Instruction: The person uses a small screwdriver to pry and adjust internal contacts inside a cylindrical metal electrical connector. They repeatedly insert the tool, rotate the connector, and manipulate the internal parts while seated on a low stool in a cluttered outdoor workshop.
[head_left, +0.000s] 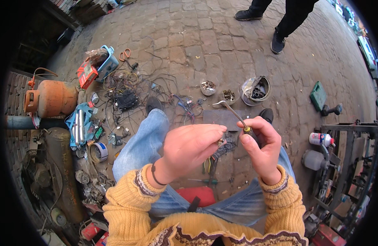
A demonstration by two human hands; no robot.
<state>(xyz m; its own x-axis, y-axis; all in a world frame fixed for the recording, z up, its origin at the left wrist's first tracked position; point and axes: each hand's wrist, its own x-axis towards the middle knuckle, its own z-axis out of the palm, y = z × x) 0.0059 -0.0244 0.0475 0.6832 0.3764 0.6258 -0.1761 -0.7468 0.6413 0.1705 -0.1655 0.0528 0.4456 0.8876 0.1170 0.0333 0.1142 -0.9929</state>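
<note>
My left hand is closed, its fingers pressed together around a small metallic piece that shows only partly below the fingertips. In my right hand I grip a hooked tool with a thin bent metal shaft and a yellow collar; its dark handle is mostly hidden by the palm. The tool's curved tip points up and to the left, above the left fingertips and apart from them. Beneath my hands, a dark flat plate lies on the paving, with pliers and a green-handled screwdriver nearer to me.
Tangled wires spread at the left, near an orange gas cylinder and a blue container. Ahead stand a small tub of metal bits and a bucket. A metal rack is at right. Another person's shoes show far ahead.
</note>
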